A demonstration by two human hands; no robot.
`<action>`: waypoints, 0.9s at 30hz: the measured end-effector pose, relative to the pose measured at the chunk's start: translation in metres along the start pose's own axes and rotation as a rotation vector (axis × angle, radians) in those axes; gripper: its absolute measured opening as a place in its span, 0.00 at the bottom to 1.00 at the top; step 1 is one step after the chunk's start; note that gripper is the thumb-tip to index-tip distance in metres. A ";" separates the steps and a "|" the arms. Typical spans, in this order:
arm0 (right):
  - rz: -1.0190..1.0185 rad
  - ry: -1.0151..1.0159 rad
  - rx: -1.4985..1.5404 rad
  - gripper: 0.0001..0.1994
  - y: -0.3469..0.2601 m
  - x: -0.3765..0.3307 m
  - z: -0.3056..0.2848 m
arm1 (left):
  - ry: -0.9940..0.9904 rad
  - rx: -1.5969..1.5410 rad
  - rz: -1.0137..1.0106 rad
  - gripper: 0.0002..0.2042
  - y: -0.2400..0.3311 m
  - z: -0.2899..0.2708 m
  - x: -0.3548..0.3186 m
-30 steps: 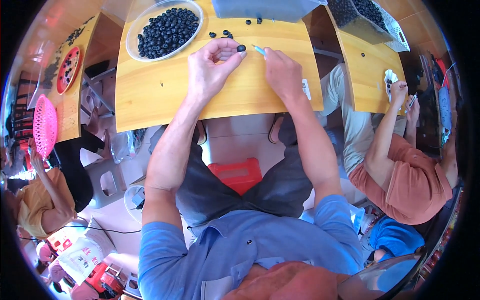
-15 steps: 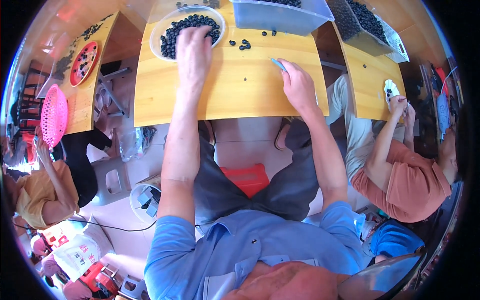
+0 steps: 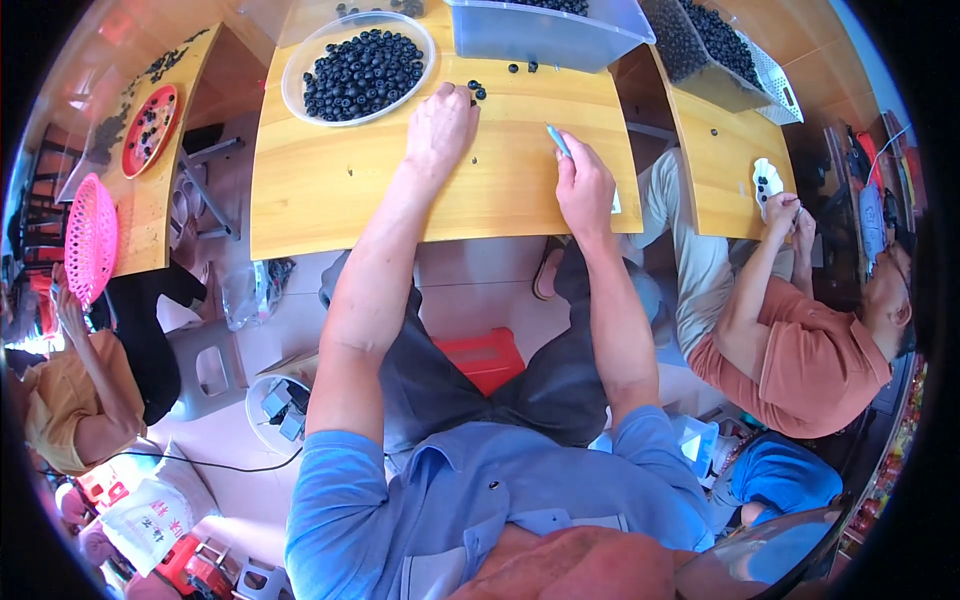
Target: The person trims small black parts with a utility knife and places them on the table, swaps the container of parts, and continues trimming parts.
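Observation:
My left hand (image 3: 442, 130) reaches over the table to a few loose dark round beads (image 3: 480, 94). Its fingers are curled together at the beads, and the fingertips are partly hidden. Just left of it stands a round clear plastic bowl (image 3: 288, 95) heaped with similar dark beads (image 3: 362, 72). My right hand (image 3: 586, 185) is wrapped round a slim light-blue pen-like tool (image 3: 558, 140), whose tip points up and left above the tabletop.
At the back of the yellow wooden table (image 3: 340, 205) stands a translucent bin (image 3: 550, 38) of dark beads. A co-worker (image 3: 810, 350) sits on the right, another person (image 3: 95, 390) on the left by a pink basket (image 3: 91, 238). A red stool (image 3: 485, 360) is between my legs.
My left hand has left the bowl and moved right to the loose beads. My right hand still holds the tool, now tilted more upright. The whole view has shifted slightly.

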State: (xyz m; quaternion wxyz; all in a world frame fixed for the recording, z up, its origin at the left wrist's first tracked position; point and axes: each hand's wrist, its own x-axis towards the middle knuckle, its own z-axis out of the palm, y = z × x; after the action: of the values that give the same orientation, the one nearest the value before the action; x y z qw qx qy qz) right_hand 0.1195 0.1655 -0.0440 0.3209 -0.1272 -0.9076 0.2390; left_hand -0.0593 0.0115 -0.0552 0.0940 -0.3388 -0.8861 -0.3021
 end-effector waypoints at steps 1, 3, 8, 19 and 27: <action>-0.011 0.024 0.027 0.13 -0.001 0.000 0.001 | 0.010 -0.024 -0.013 0.10 -0.001 -0.003 -0.001; 0.000 0.046 0.087 0.13 -0.004 0.003 0.001 | 0.000 -0.163 -0.035 0.10 0.001 -0.009 -0.003; 0.125 0.034 0.265 0.13 -0.001 0.003 -0.006 | -0.119 -0.593 -0.084 0.13 0.036 -0.009 -0.006; -0.116 0.012 0.035 0.18 -0.017 0.009 0.006 | -0.149 -1.459 -0.560 0.17 0.035 -0.009 0.006; -0.094 0.054 0.089 0.17 -0.012 0.009 0.008 | -0.082 -1.168 -0.358 0.15 0.032 -0.010 -0.003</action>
State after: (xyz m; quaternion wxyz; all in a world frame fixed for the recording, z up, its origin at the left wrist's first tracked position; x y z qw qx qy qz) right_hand 0.1064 0.1556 -0.0385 0.3617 -0.0763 -0.8920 0.2602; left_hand -0.0363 0.0221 -0.0335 -0.1935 -0.1914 -0.6201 -0.7358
